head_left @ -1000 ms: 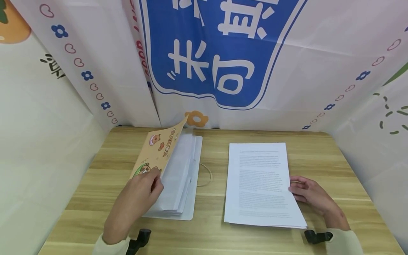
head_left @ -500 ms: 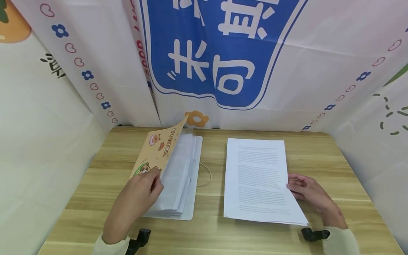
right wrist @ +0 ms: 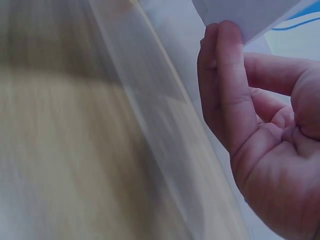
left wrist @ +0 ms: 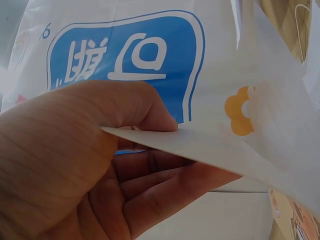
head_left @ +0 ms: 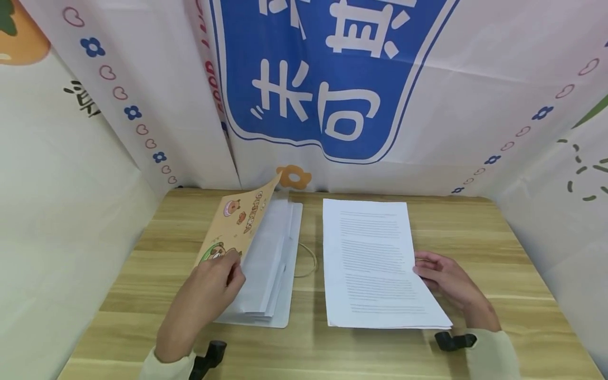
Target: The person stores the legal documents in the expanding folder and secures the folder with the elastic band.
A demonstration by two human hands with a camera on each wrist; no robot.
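On the left of the table lies a folder with a tan cartoon cover (head_left: 239, 219) and whitish translucent pockets (head_left: 263, 269). My left hand (head_left: 206, 295) pinches the cover's near edge and holds it tilted up. In the left wrist view, the thumb (left wrist: 135, 107) is above the cover sheet and the fingers are below it. To the right, my right hand (head_left: 446, 279) pinches the right edge of a thin stack of printed paper (head_left: 372, 264), held above the table. The right wrist view shows the fingertips at a corner of the paper (right wrist: 250, 15); the rest of the stack is cut off there.
A thin elastic loop (head_left: 311, 261) sticks out from the folder's right side. The wooden table (head_left: 494, 248) is enclosed by white printed cloth walls (head_left: 475, 105). Both wrists carry small black camera mounts (head_left: 453, 340).
My right hand has carried the printed paper leftward and slightly away from me, closer to the folder. My left hand and the raised cover have stayed put.
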